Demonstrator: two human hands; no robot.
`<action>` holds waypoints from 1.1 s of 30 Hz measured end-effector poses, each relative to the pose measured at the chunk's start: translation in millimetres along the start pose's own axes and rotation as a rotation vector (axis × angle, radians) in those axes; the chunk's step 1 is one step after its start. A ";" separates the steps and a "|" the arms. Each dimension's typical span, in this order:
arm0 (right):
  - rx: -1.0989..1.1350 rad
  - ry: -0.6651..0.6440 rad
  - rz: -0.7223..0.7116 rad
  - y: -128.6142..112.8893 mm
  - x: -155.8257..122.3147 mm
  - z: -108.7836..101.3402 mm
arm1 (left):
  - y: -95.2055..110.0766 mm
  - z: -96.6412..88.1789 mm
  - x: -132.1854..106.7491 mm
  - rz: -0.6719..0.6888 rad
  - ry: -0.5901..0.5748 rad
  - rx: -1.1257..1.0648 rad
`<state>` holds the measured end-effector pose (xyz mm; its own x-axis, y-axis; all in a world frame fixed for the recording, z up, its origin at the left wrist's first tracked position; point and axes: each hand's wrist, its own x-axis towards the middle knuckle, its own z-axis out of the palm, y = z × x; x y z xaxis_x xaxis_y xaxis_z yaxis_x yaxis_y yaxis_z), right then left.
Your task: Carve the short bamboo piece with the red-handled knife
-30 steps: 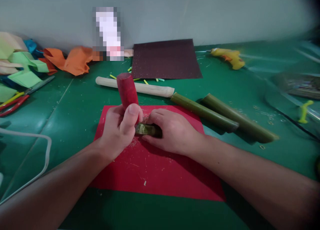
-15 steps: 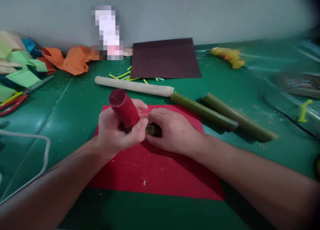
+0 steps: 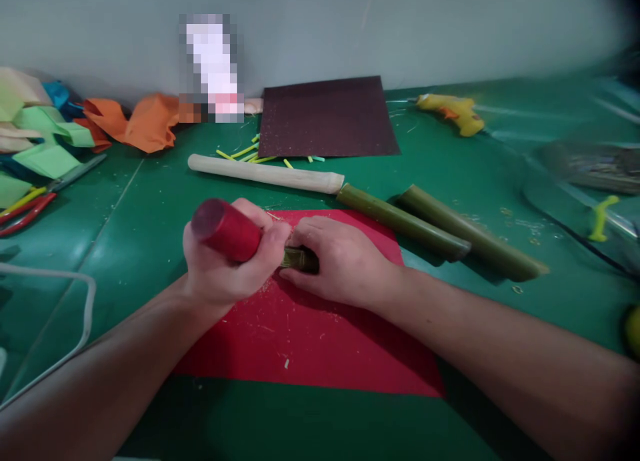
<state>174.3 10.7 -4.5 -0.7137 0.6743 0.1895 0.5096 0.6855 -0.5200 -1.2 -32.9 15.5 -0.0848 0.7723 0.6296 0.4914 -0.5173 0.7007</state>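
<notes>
My left hand (image 3: pixel 250 267) is closed around the thick red handle of a tool (image 3: pixel 231 231); its working end is hidden by my fingers. The handle tilts up toward the left, and the lower side of the fist meets a short green bamboo piece (image 3: pixel 301 259). My right hand (image 3: pixel 347 257) grips that bamboo from the right, with its fingers curled over the far side and the thumb on the near side. Both hands are over a red sheet (image 3: pixel 310 347) sprinkled with pale shavings.
Beyond the sheet lie a peeled pale stick (image 3: pixel 265 175) and two green bamboo lengths (image 3: pixel 405 221). Farther back are a dark sandpaper-like sheet (image 3: pixel 327 117) and a yellow glue gun (image 3: pixel 453 111). Red-handled scissors (image 3: pixel 30 211), orange cloth (image 3: pixel 150 124) and a white cable (image 3: pixel 90 301) are at left.
My left hand has tipped the red handle down and to the left, turning its end more toward me. My right hand keeps its grip on the bamboo piece.
</notes>
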 end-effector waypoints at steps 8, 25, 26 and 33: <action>0.014 -0.015 -0.017 1.2 -0.4 0.9 | 6.6 16.9 2.7 -0.154 0.054 0.208; -0.010 -0.013 0.041 1.1 2.0 1.1 | -14.6 11.4 9.5 -0.501 0.191 -0.054; -0.010 -0.013 0.048 0.7 2.5 0.7 | -17.3 10.3 10.1 -0.517 0.192 -0.063; -0.028 -0.026 0.069 0.0 3.6 -2.6 | -32.7 4.8 11.7 -0.577 0.132 -0.104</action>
<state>172.9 13.9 -1.7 -0.6885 0.7131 0.1319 0.5711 0.6453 -0.5074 -14.1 -5.2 -1.6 -0.4229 0.8903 0.1690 0.2466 -0.0663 0.9668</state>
